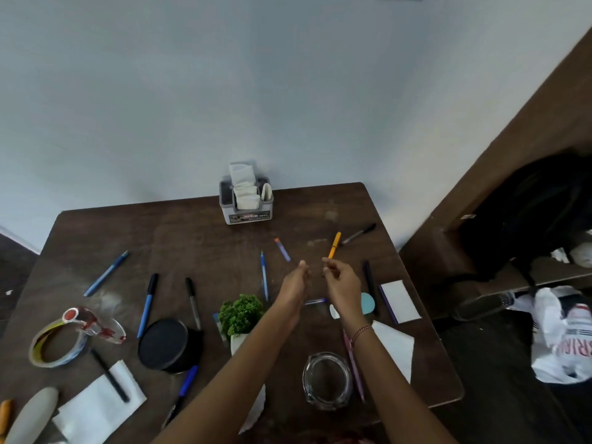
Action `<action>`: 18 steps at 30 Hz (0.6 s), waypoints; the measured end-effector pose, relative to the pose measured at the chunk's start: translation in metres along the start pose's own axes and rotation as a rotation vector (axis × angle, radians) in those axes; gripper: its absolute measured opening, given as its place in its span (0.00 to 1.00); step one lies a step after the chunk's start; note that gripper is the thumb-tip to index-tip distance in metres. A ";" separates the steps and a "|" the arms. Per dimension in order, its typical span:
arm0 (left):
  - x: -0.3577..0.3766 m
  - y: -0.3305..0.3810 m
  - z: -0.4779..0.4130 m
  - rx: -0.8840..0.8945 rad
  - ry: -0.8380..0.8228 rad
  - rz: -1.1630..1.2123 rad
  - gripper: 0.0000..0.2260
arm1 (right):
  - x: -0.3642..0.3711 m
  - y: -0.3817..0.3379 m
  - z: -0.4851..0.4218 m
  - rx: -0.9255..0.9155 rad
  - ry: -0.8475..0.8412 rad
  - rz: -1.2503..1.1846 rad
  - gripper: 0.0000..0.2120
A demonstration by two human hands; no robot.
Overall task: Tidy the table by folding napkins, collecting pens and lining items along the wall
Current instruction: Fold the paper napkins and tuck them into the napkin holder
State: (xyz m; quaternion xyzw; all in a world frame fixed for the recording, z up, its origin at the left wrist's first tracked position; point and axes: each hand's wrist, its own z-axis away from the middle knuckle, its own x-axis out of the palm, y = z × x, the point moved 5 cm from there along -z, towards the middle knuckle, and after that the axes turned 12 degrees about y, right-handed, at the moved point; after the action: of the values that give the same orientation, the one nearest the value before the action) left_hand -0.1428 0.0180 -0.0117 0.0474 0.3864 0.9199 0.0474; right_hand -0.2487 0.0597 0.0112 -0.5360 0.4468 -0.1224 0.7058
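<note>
My right hand [340,278] hovers over the middle of the brown table [198,232] and pinches the lower end of an orange pen [335,244], which points up toward the wall. My left hand [296,280] is just to its left, fingers straight, holding nothing. Several pens lie scattered: a blue pen [264,275], a purple pen with an orange tip [282,249], a black marker [358,233], a black pen [370,283], a blue pen at far left [107,273]. White napkins lie at the front left [93,411] and right [397,347]. A napkin holder [246,203] stands against the wall.
A small green plant [242,312], a black round container [165,344], a glass jar [326,381], a tape roll [57,346] and a white notepad [399,301] stand on the table. A dark bag [525,219] and a plastic bag [563,341] sit to the right.
</note>
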 end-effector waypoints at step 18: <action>0.080 -0.104 0.054 -0.146 -0.277 -0.292 0.22 | -0.119 0.150 0.041 0.241 0.116 0.432 0.17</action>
State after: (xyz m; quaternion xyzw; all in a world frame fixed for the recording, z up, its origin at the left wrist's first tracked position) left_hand -0.2101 0.1382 -0.0441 0.1135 0.3111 0.9136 0.2361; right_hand -0.3315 0.2233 -0.0581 -0.3322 0.5729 -0.0518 0.7475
